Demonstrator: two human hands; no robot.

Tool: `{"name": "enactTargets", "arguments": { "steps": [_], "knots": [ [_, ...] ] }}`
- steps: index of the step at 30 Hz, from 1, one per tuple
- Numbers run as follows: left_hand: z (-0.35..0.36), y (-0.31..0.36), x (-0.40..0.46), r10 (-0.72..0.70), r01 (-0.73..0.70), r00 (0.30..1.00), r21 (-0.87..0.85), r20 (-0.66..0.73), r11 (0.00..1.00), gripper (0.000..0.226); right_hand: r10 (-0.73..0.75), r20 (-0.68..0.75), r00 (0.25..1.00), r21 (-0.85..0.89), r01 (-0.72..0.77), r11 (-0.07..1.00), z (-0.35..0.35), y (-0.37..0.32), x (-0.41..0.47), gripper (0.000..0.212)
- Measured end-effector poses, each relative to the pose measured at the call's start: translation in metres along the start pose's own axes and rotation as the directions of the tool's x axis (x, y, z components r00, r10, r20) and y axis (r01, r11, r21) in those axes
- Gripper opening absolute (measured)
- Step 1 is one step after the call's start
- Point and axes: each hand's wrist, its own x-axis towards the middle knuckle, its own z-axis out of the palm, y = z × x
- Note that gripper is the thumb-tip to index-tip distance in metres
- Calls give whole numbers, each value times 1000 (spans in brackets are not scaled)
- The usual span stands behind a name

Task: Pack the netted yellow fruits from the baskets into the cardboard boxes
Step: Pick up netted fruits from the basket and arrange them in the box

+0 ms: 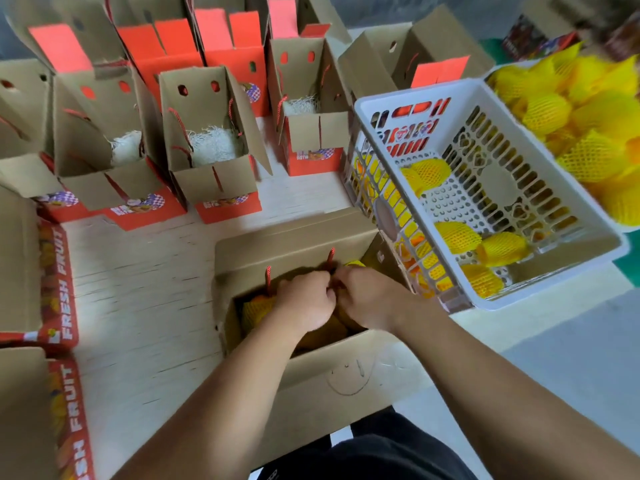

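Both hands are down in the open cardboard box [304,362] nearest the person, knuckles together over the fruit already inside. The left hand [304,299] is curled, and so is the right hand [367,299]; they seem to be pinching something small between them, perhaps the red cord handle [330,259] or a bit of netting, but blur hides exactly what. My guess is they are settling the load so the flaps will close.

A netted yellow fruit [256,308] shows at the box's left inside wall, its foam mesh soft and ribbed. Just right of the box sits a white plastic basket [554,271], slotted and rigid, tilted on another basket beneath, with only a few netted fruits [457,235] left in it. A fuller heap of netted fruit [588,126] lies beyond.

Across the pale worktop [145,278] stand several empty boxes [214,140], flaps upright, lined with white shredded padding [213,143] to cushion what comes next.
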Motion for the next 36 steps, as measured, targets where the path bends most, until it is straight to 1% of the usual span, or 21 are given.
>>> {"name": "enactTargets", "arguments": {
  "steps": [2,3,5,9,12,14,15,16,18,20,21,23,25,26,28,29,31,32,33,35,36],
  "knots": [
    [2,24,-8,0,-52,988,-339,-153,939,17,8,-345,939,249,83,965,0,6,-27,27],
    [4,40,-11,9,-105,979,-467,-202,878,14,39,-460,887,317,123,940,-1,10,-40,29],
    [7,73,-14,74,-224,959,-571,-274,790,13,75,-584,808,374,186,909,-11,23,-59,33],
    [11,131,-4,158,-386,890,-523,-428,760,18,115,-664,739,401,221,889,-43,61,-72,34],
    [8,160,23,250,-419,856,-325,-453,848,16,111,-642,759,402,210,891,-61,96,-70,34],
    [5,177,47,345,-374,834,17,-431,927,16,96,-600,794,370,169,914,-76,130,-63,39],
    [5,184,59,379,-333,836,184,-396,925,17,97,-554,827,343,121,932,-86,151,-56,40],
    [5,190,71,403,-292,847,329,-347,898,19,109,-481,870,305,49,951,-97,173,-47,39],
    [2,204,93,388,-221,890,519,-238,826,20,175,-225,958,134,-147,980,-118,214,-22,51],
    [-3,217,113,277,-140,950,599,-142,789,18,274,19,962,-133,-269,954,-130,245,10,77],
    [-5,222,120,218,-100,969,615,-119,782,17,288,95,953,-250,-257,934,-133,255,25,89],
    [-1,227,132,138,15,972,634,-192,773,16,220,199,955,-419,-120,900,-132,271,52,104],
    [4,230,138,25,135,958,525,-286,840,11,131,252,959,-476,5,880,-124,285,72,106],
    [5,232,139,-42,173,957,446,-288,878,12,109,254,961,-445,16,896,-121,293,80,105],
    [5,232,140,-14,158,967,554,-256,817,25,89,238,967,-301,-13,953,-120,304,89,102],
    [2,233,140,13,145,968,601,-250,786,33,88,216,972,-205,-43,978,-126,307,93,100],
    [-2,233,143,19,129,971,589,-239,797,57,107,127,986,103,-120,987,-146,309,96,96],
    [-2,231,147,12,122,974,568,-227,814,79,114,101,988,306,-140,942,-159,305,95,93],
    [0,231,148,-1,112,980,556,-197,824,101,86,117,989,516,-134,846,-170,300,90,87],
    [2,229,148,19,89,977,483,-214,871,128,-102,213,972,845,-130,519,-180,288,82,60],
    [3,227,147,38,82,967,449,-252,890,132,-207,244,948,907,-147,396,-178,283,80,47]
  ]
}}
